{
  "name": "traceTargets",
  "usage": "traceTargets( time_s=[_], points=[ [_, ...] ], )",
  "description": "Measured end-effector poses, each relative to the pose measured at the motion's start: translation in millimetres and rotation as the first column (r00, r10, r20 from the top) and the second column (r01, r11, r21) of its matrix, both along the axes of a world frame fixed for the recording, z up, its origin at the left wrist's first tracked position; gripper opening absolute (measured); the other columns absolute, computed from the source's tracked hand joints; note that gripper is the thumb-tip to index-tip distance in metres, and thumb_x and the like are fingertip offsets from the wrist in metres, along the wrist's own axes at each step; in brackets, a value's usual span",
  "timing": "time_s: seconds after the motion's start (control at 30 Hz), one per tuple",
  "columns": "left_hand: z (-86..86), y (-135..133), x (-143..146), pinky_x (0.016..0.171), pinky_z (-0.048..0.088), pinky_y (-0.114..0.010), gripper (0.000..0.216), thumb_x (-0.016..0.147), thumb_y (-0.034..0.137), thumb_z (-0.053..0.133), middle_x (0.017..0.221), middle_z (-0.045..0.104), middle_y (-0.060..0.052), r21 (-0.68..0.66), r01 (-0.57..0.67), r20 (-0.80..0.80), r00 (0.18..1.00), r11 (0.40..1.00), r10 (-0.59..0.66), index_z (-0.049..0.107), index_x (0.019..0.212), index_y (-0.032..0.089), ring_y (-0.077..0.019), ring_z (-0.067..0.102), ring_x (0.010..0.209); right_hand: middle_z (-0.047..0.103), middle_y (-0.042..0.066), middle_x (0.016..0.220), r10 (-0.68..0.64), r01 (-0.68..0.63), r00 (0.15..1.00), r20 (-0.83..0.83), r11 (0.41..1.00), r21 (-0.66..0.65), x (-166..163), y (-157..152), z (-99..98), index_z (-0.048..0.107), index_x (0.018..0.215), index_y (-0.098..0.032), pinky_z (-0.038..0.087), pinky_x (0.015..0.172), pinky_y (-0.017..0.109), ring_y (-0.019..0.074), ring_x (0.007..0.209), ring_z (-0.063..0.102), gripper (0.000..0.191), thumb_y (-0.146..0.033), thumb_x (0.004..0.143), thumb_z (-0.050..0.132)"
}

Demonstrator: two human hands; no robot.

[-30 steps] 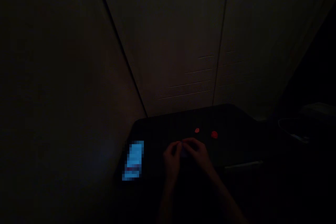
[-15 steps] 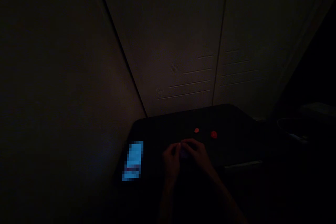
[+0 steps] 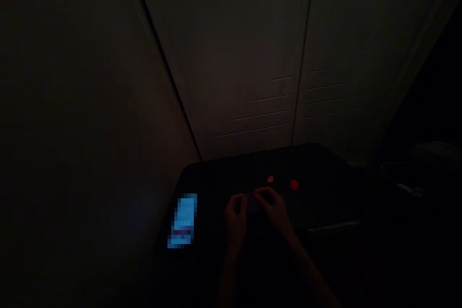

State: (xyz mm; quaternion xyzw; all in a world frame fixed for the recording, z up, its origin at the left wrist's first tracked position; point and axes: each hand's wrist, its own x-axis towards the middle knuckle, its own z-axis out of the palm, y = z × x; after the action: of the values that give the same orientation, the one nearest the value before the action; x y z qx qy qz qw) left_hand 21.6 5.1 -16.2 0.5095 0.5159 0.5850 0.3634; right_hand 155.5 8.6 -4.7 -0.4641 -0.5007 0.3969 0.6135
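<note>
Both hands meet over a dark table [image 3: 224, 180] in very dim light. My left hand [image 3: 236, 211] pinches the left edge of a dark purple piece [image 3: 253, 204], whose kind I cannot make out. At its upper right edge, the fingertips of my right hand [image 3: 275, 204] are closed on the same piece. Just beyond the hands lies a small pinkish-red lump [image 3: 270, 179]. A slightly larger red lump [image 3: 294, 185] rests to its right.
A lit, blurred-out blue screen [image 3: 184, 221] lies at the table's left side. Behind the table stand pale panels [image 3: 252, 57] with grooved lines. A pale cable [image 3: 391, 166] shows dimly at the right.
My right fingertips have shifted slightly up and to the right, apart from the left ones. More of the purple piece shows between the hands. The red lumps have not moved.
</note>
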Motion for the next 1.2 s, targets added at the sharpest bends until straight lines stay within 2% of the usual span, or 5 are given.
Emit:
traceTargets(
  time_s=[0.3, 0.47, 0.6, 0.83, 1.2],
  points=[
    [7.9, -5.7, 1.2, 0.074, 0.053, -0.03, 0.033, 0.088, 0.049, 0.064, 0.085, 0.075, -0.006, -0.019, 0.058, -0.071, 0.996, 0.998, -0.059, 0.073, 0.089, 0.017, -0.0217, 0.07, 0.081, 0.078, 0.007, 0.099, 0.044, -0.044, 0.998, 0.042, 0.999, -0.006, 1.2, -2.9, 3.4, 0.077, 0.096, -0.022, 0.054, 0.088, 0.038, 0.0273, 0.096, 0.071, 0.032, -0.051, 0.087, 0.067],
    [3.1, -2.7, -0.7, 0.075, 0.052, -0.029, 0.033, 0.087, 0.05, 0.064, 0.087, 0.075, -0.006, -0.004, 0.02, -0.065, 0.998, 1.0, -0.021, 0.073, 0.089, 0.018, -0.0216, 0.069, 0.083, 0.078, 0.006, 0.096, 0.091, -0.091, 0.996, 0.009, 0.996, -0.006, -1.2, -2.1, 0.6, 0.073, 0.107, -0.022, 0.057, 0.08, 0.036, 0.0257, 0.089, 0.072, 0.039, -0.047, 0.078, 0.078],
    [2.1, -1.0, -0.2, 0.077, 0.053, -0.03, 0.033, 0.087, 0.049, 0.065, 0.089, 0.075, -0.007, -0.011, 0.039, -0.03, 0.999, 0.999, -0.039, 0.072, 0.091, 0.016, -0.0222, 0.069, 0.085, 0.078, 0.007, 0.093, 0.047, -0.048, 0.999, -0.027, 0.999, -0.022, -1.0, -0.7, -0.7, 0.073, 0.102, -0.021, 0.057, 0.077, 0.035, 0.0256, 0.086, 0.072, 0.039, -0.051, 0.077, 0.079],
    [4.0, -2.0, 1.6, 0.08, 0.056, -0.032, 0.037, 0.089, 0.05, 0.064, 0.096, 0.076, -0.01, 0.007, 0.068, -0.01, 0.998, 0.998, -0.068, 0.073, 0.099, 0.016, -0.0237, 0.071, 0.09, 0.079, 0.008, 0.103, 0.094, -0.094, 0.995, 0.014, 0.996, 0.005, 1.3, -2.0, 0.5, 0.079, 0.101, -0.023, 0.055, 0.091, 0.041, 0.0291, 0.099, 0.072, 0.034, -0.05, 0.081, 0.075],
    [4.3, -3.5, 1.3, 0.078, 0.055, -0.031, 0.036, 0.09, 0.05, 0.062, 0.09, 0.076, -0.009, 0.001, 0.049, -0.09, 0.995, 0.999, -0.048, 0.074, 0.093, 0.016, -0.0232, 0.071, 0.086, 0.079, 0.007, 0.1, 0.072, -0.073, 0.995, 0.062, 0.997, 0.003, 2.1, -2.7, 4.8, 0.079, 0.098, -0.023, 0.055, 0.091, 0.039, 0.0277, 0.097, 0.072, 0.031, -0.048, 0.083, 0.073]
  ],
)
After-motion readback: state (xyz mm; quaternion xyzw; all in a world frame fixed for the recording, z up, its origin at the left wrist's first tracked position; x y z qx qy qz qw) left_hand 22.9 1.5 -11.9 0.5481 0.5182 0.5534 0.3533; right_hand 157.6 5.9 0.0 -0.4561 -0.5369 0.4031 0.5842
